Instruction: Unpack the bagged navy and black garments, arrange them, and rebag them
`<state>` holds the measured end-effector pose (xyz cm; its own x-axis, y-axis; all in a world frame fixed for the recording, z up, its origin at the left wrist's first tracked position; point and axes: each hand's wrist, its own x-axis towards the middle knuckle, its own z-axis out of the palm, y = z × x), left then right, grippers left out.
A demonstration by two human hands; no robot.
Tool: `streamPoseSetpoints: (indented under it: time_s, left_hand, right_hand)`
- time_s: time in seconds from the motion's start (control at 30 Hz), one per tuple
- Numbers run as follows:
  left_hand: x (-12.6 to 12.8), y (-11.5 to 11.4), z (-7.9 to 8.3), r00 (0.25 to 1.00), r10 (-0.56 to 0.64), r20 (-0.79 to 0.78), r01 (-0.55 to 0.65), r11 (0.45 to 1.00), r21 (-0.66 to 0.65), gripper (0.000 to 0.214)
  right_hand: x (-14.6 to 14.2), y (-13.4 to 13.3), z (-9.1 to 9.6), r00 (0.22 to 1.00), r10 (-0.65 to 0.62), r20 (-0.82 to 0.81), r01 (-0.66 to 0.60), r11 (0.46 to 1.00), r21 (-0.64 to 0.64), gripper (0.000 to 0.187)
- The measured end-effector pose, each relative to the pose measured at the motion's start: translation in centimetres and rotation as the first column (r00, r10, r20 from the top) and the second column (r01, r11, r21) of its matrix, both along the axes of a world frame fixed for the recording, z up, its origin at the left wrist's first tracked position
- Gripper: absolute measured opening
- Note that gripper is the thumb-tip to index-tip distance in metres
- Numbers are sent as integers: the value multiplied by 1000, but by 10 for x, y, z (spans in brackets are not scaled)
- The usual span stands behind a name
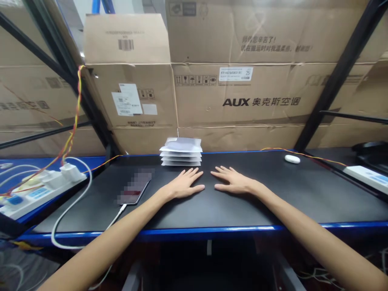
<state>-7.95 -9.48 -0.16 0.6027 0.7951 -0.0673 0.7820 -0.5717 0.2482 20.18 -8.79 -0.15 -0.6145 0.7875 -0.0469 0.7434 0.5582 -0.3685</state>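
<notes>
My left hand (182, 184) lies flat, palm down, on the black table mat (273, 194), fingers stretched out and holding nothing. My right hand (233, 181) rests flat beside it, a small gap apart, fingers spread and empty too. Just beyond both hands, near the table's back edge, stands a stack of several white-grey flat pouches (181, 151). Left of my left hand lies a phone (134, 187) on a white charging cable (70, 210).
A white power strip (41, 188) with plugs and red-yellow wires sits at the left. A small white oval object (292, 159) lies at the back right, with a white device (368, 178) at the far right. Cardboard boxes (236, 93) and black shelf struts stand behind the table.
</notes>
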Motion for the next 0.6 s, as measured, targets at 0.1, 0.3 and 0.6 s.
streamPoseSetpoints:
  time_s: [0.1, 0.3, 0.6]
  left_hand:
    - [0, 0, 1, 1000, 0, -1, 0, 1000, -1, 82]
    - [1, 0, 2, 1000, -1, -5, 1, 1000, -3, 82]
    - [1, -1, 2, 1000, 6, -6, -6, 1000, -12, 80]
  right_hand:
    - [0, 0, 0, 1000, 0, -2, 0, 1000, -2, 85]
    - [1, 0, 0, 1000, -5, -4, 5, 1000, -9, 84]
    - [1, 0, 1, 1000, 2, 0, -2, 1000, -14, 85]
